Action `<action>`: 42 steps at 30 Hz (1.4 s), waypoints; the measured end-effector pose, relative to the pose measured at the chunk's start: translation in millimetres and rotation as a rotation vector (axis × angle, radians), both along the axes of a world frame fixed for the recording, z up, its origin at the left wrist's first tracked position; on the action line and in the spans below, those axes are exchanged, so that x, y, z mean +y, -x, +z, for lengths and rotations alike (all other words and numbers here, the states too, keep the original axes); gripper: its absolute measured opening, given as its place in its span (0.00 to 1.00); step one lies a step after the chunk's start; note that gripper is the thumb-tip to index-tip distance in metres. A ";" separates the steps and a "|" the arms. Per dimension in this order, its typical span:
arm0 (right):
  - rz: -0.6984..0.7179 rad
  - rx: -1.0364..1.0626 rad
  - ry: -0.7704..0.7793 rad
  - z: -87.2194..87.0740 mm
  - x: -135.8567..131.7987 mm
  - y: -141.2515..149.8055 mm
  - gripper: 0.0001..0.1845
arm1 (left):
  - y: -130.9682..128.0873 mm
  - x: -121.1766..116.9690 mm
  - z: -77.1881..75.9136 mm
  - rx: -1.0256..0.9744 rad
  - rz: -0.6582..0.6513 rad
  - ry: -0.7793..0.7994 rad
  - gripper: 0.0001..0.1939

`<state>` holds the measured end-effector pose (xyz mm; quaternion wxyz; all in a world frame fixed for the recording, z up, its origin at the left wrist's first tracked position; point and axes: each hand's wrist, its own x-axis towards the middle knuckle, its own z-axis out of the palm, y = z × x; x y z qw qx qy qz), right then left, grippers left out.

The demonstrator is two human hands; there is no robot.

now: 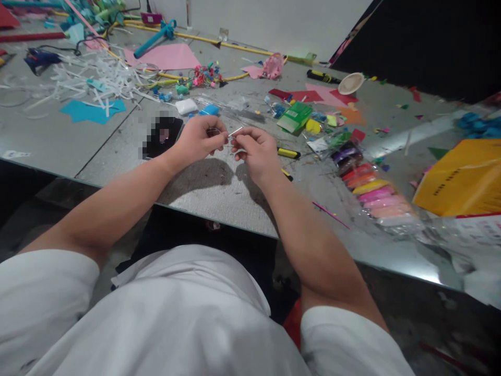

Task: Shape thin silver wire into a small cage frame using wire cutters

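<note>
Both my hands are raised just above a grey table (219,193), close together. My left hand (198,140) is curled, its fingers pinching something small and dark that I cannot make out. My right hand (256,151) is also curled, thumb and forefinger pinched on a thin pale sliver (235,131) that points toward the left hand. The fingertips of the two hands nearly meet. A dark phone (162,137) lies just left of my left hand.
A pack of coloured clay sticks (368,190) lies to the right, with a yellow box (464,180) beyond it. A green box (295,116), yellow cutter (288,153), paper scraps, white shreds (97,78) and pink paper (166,56) litter the far table.
</note>
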<state>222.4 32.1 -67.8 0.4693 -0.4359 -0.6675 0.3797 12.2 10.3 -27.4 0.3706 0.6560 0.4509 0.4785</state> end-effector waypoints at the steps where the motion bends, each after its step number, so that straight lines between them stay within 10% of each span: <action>1: -0.002 0.012 0.011 -1.9 0.6 2.3 0.14 | 0.3 0.2 -0.4 0.000 0.001 0.004 0.16; 17: 0.060 -0.220 -0.433 24.2 -18.7 -8.5 0.08 | 13.0 18.1 -5.6 0.116 -0.087 0.117 0.18; 32: -0.006 0.372 0.566 55.9 -43.4 14.5 0.23 | 24.2 35.1 -22.9 0.393 0.075 -0.462 0.08; 42: 0.091 0.350 0.542 62.5 -48.6 3.9 0.16 | 15.8 16.6 -7.5 0.305 0.088 -0.329 0.12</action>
